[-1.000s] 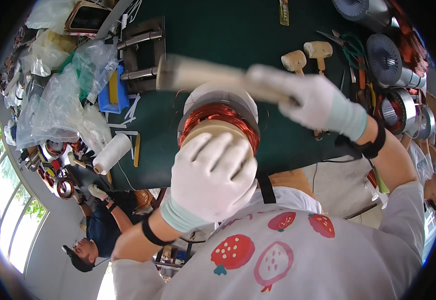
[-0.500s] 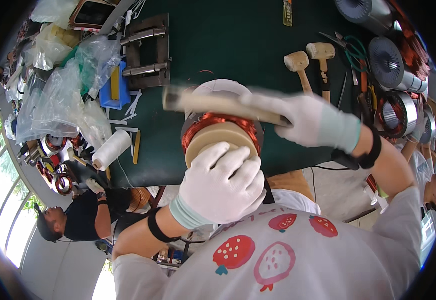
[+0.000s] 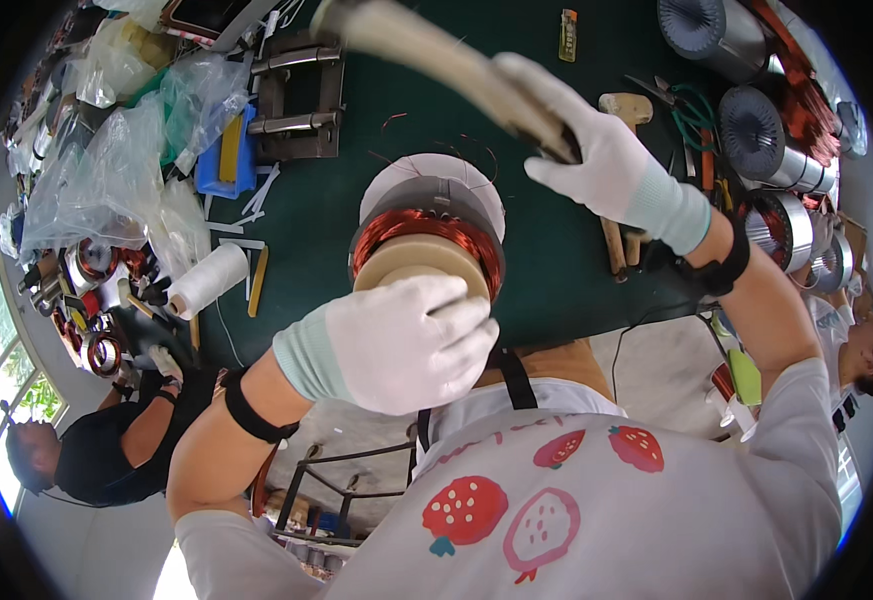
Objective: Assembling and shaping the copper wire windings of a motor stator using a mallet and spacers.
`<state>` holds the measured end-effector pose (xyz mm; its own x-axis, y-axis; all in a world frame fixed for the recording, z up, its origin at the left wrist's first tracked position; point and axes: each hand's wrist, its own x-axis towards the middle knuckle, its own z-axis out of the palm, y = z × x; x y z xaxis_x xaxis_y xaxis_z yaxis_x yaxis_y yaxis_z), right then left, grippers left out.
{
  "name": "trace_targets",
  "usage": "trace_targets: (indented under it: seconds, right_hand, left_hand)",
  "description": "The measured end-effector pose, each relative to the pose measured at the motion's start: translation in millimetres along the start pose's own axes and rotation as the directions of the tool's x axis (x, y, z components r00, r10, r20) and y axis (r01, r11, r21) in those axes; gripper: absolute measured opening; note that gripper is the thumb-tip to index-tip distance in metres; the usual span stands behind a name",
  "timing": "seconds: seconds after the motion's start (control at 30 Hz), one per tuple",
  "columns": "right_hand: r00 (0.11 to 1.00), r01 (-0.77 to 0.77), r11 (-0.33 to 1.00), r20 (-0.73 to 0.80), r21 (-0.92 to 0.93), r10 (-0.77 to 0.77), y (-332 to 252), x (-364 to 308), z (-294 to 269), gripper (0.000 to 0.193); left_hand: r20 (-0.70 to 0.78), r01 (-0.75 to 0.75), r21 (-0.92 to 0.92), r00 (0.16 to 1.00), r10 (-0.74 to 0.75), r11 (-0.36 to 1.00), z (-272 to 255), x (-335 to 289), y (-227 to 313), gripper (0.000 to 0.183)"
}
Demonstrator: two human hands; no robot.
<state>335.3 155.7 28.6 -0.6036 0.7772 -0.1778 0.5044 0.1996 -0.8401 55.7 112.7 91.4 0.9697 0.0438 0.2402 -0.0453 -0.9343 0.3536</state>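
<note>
My right hand (image 3: 611, 165) is closed around the dark grip of a hammer (image 3: 426, 60), its pale wooden handle blurred by motion and its head near the top edge. In front of me on the table sits a motor stator (image 3: 481, 240) with red copper windings and a grey outer ring. A tan round block (image 3: 421, 255) lies against the winding on my side. Over its near edge bends my left hand (image 3: 406, 345), gripping the block. Behind the stator is a white round piece (image 3: 386, 180), with thin red wire ends near it.
Wooden mallets (image 3: 624, 108) lie under and beside my right hand. Green-handled scissors (image 3: 694, 105) and several stators (image 3: 781, 225) stand at the right. A metal frame (image 3: 301, 95), blue bin (image 3: 226, 160), plastic bags (image 3: 96, 210) and white thread spool (image 3: 208, 283) are leftward. A co-worker (image 3: 106, 445) sits lower left.
The hammer has swung up and away from above the stator, with my right hand rising. My left hand has shifted left and lower on the tan block.
</note>
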Motion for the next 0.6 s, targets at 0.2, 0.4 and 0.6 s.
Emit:
trace_targets:
  seconds: [0.2, 0.4, 0.6]
  right_hand:
    - [0.902, -0.312, 0.945, 0.280, -0.101, 0.328, -27.0, -39.8, 5.2, 0.081]
    - [0.926, -0.347, 0.881, -0.266, -0.321, 0.268, 44.7, -95.3, -17.8, 0.078]
    - [0.856, -0.422, 0.905, -0.351, -0.054, 0.379, 28.4, -129.4, -40.4, 0.048]
  left_hand:
    - [0.057, 0.786, 0.107, 0.607, -0.793, 0.609, -16.8, 5.7, 63.9, 0.068]
    - [0.059, 0.873, 0.055, 0.482, -0.874, 0.485, -23.8, 8.7, 65.3, 0.072]
    - [-0.333, 0.955, -0.295, -0.082, -0.939, 0.021, -68.9, -30.8, 165.3, 0.078]
